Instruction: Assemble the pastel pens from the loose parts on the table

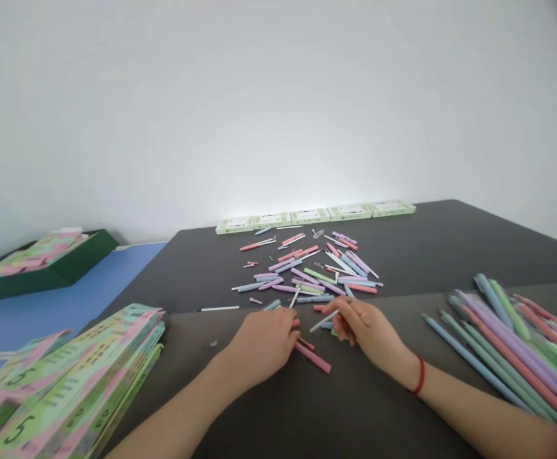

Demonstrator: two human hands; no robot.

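My right hand pinches a slim white pen refill, which slants down to the left from the fingertips. Close by on the left, my left hand has its fingers curled inward. What it grips is mostly hidden, though a bit of red shows at the fingertips. Another white refill sticks out just beyond that hand; I cannot tell whether the fingers hold it. A pink pen barrel lies on the table below the hands. Beyond them spreads a loose heap of pastel pen parts in purple, blue, green and coral.
Several pale green boxes line the table's back edge. At right lies a pile of pastel pens. Printed green-and-pink packets are stacked at left, and a dark green box with similar packets stands on a blue surface.
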